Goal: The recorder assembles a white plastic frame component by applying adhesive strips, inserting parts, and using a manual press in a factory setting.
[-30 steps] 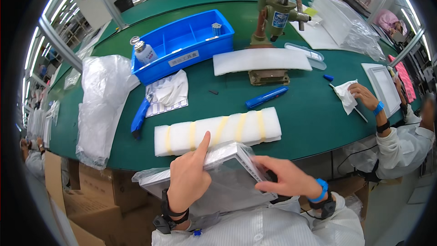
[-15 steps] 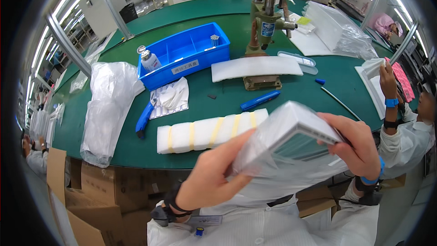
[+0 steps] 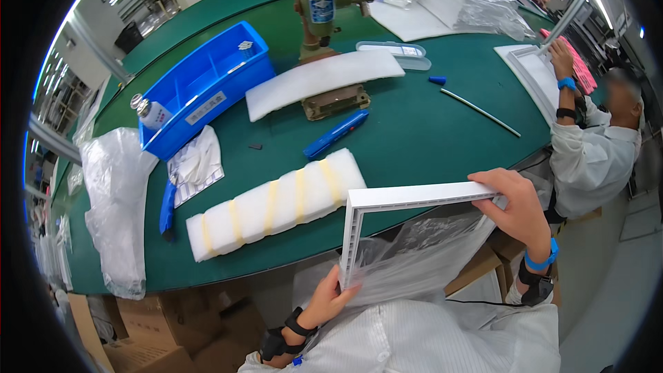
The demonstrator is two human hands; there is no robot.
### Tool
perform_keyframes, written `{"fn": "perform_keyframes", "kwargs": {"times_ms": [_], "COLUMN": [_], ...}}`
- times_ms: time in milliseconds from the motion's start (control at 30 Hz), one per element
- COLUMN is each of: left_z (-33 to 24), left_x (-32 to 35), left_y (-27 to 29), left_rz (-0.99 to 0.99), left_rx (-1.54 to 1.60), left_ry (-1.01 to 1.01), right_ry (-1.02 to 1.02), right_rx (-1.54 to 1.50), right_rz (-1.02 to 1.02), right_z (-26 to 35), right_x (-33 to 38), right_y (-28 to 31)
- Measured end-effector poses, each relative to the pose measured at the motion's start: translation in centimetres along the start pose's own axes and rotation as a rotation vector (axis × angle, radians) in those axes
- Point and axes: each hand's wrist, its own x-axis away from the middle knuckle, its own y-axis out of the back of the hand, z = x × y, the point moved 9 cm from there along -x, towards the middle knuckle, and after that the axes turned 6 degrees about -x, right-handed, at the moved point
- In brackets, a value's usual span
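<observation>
Plastic bags [image 3: 114, 207] lie crumpled at the far left of the green table [image 3: 428, 131]. Next we see a blue bin [image 3: 207, 83] with a small metal-capped bottle [image 3: 148, 112] leaning at its near corner, and just in front of it a clear pouch with white cloth [image 3: 197, 164] beside a blue-handled tool [image 3: 166, 207]. Nearer to us, a long white foam block banded with yellowish tape [image 3: 276, 204] lies along the table edge.

Below that edge our left hand [image 3: 330, 300] closes its fingers on the lower left corner of a white rectangular frame [image 3: 407, 197], which we hold tilted up in front of us, off the table, with a clear plastic bag [image 3: 414, 255] hanging around its lower part. Our right hand [image 3: 514, 200], a blue band on its wrist, clasps the frame's upper right end, fingers curled over the top bar.

Farther back on the table, a blue pen [image 3: 336, 134] lies near a press stand [image 3: 324, 21] whose base sits under a white foam sheet [image 3: 324, 77]. Right of these lie a clear flat case [image 3: 392, 52], a small blue cap [image 3: 437, 80] and a thin rod [image 3: 480, 112]. At the far right another person's hand [image 3: 561, 61] rests on a second white frame [image 3: 532, 79].
</observation>
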Motion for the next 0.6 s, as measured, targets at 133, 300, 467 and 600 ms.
{"fn": "perform_keyframes", "kwargs": {"times_ms": [133,300,467,600], "left_z": [4.9,5.3,4.0,-1.9], "left_x": [0.5,0.2,0.5,-0.1], "left_y": [-2.6,-2.4,-1.9,-0.1], "left_rz": [0.22,0.245,0.297,0.317], "left_rx": [-0.026,-0.032,0.022,0.06], "left_ry": [0.191,0.187,0.145,-0.134], "right_ry": [-0.013,-0.017,-0.21,-0.587], "right_rx": [0.072,0.103,-0.036,-0.146], "right_rz": [-0.088,-0.193,-0.537,-0.734], "right_z": [-3.3,-4.5,-13.6,-33.5], "right_x": [1.2,1.6,7.2,19.6], "right_y": [1.0,2.6,6.9,15.4]}}
